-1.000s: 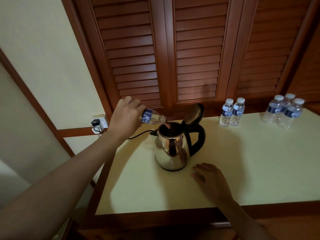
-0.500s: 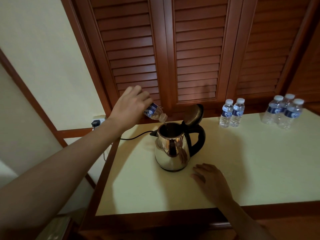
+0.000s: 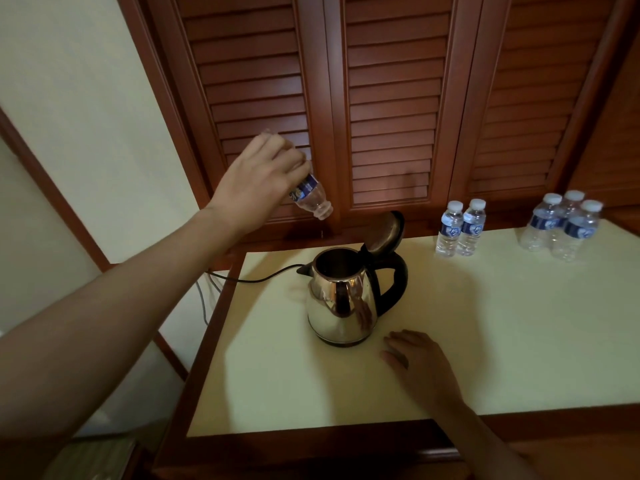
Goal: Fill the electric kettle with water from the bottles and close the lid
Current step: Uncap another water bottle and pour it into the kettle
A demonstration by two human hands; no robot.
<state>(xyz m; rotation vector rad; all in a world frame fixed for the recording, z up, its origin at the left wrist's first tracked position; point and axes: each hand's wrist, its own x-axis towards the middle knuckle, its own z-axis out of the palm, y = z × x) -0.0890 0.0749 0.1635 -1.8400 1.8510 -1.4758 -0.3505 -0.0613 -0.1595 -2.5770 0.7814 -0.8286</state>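
Two hands are in view. The left hand (image 3: 258, 183) has its fingers (image 3: 277, 154) wrapped around a small bottle (image 3: 309, 196), tipped mouth-down high above and to the left of the kettle (image 3: 341, 299), clear of its rim; the bottle looks nearly empty. The right hand (image 3: 420, 367) lies flat, fingers spread and gripping nothing, on the bench (image 3: 519, 341) just near and right of the kettle's base.

The kettle stands upright towards the left part of the bench, its lid (image 3: 386, 232) swung up and open, spout to the left, black handle (image 3: 396, 284) to the right. A black cord (image 3: 256, 278) runs from it off the left edge.

At the far side stand two capped bottles (image 3: 460, 228) touching each other, and further right a cluster of three bottles (image 3: 562, 225). The bench top is pale cream with a dark wooden border; its near and right stretches are bare. Slatted wooden doors (image 3: 391, 98) close off the far side, and a cream wall (image 3: 86, 98) with wooden trim rises on the left.
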